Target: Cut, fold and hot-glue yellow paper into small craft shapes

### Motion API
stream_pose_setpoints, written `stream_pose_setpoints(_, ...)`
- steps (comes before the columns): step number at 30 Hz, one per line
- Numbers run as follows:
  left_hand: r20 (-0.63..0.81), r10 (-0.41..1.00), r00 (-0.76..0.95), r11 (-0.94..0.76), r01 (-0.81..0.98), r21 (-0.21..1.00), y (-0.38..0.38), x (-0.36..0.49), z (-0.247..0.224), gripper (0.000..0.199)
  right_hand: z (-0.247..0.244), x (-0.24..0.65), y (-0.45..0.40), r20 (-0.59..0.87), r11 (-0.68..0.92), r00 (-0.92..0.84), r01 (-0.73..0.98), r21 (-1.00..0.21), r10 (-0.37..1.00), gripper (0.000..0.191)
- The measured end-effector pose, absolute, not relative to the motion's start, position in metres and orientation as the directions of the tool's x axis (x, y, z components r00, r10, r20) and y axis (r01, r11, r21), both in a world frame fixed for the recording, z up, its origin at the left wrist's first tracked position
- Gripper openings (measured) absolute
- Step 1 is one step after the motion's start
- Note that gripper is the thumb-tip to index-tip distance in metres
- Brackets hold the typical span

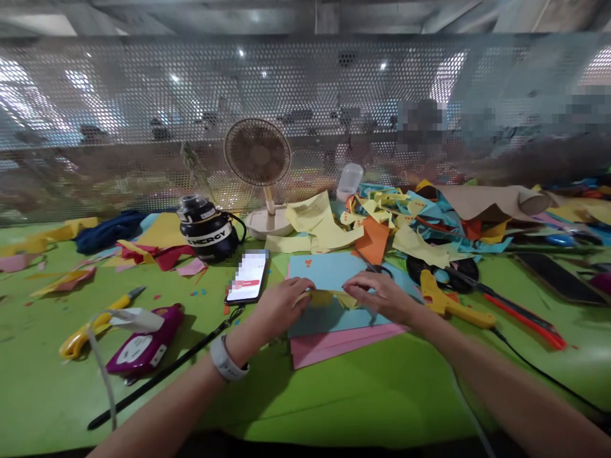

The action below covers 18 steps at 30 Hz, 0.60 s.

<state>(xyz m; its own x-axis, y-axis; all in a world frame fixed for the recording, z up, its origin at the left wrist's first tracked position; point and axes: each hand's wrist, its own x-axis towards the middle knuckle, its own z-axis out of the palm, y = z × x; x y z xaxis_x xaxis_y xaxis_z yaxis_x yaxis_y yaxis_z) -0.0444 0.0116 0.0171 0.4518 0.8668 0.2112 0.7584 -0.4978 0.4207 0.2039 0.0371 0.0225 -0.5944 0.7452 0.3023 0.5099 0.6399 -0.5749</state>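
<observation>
Between my two hands, a small piece of yellow paper (329,298) is held by its two ends, just over a blue sheet (329,264). My left hand (285,305), with a white watch band at the wrist, pinches the left end. The right end is pinched by the fingers of my right hand (382,296). Pink sheets (329,346) lie beneath the blue one on the green table. Scissors (377,267) rest at the back right of the blue sheet, partly hidden by my right hand.
A yellow glue gun (453,304) and a red-and-black cutter (525,318) lie to the right. On the left are a lit phone (247,277), a purple device (146,340) and yellow-handled pliers (95,327). A fan (258,152), black bottle (207,232) and paper scraps (329,219) stand behind.
</observation>
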Motion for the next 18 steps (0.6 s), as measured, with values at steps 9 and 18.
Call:
stream_pose_setpoints(9,0.173,0.938,0.301,-0.341,0.888,0.307,0.009,-0.029,0.014,0.021,0.022,0.194,0.024,0.176,0.617,-0.609,0.660,-0.429,0.773,0.030)
stream_pose_setpoints(18,0.389,0.877,0.284,-0.480,0.560,0.675,0.031,-0.028,0.015,0.016,0.049,0.196,0.023,-0.047,0.410,-0.690,0.483,-0.774,0.723,0.037)
